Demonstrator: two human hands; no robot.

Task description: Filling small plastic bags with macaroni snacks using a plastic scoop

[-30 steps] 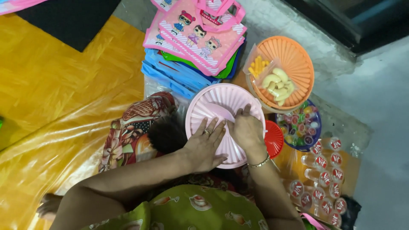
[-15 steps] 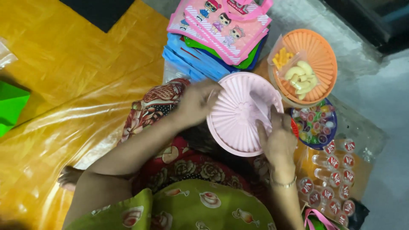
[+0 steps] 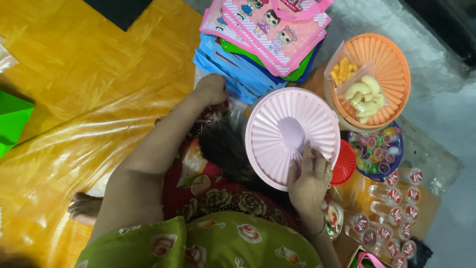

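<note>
My right hand (image 3: 310,181) rests flat on the near edge of a round pink ribbed lid (image 3: 290,134), fingers spread over its rim. My left hand (image 3: 212,88) reaches away to the left of the lid and touches the edge of a stack of blue bags (image 3: 233,72), fingers curled; whether it grips one I cannot tell. Pink bags printed with cartoon dolls (image 3: 267,25) lie on top of that stack. A dark-haired head (image 3: 225,149) shows under the lid's left side.
An orange round lid (image 3: 386,64) carries clear packets of yellow snacks (image 3: 359,92). A blue bowl of coloured sweets (image 3: 379,149), a red lid (image 3: 344,164) and several small cups with red-and-white tops (image 3: 391,213) sit at the right. Yellow plastic sheet (image 3: 74,99) covers the floor at left.
My left hand has left the pink lid and moved left to the blue bags. My right hand has slid to the lid's near edge.
</note>
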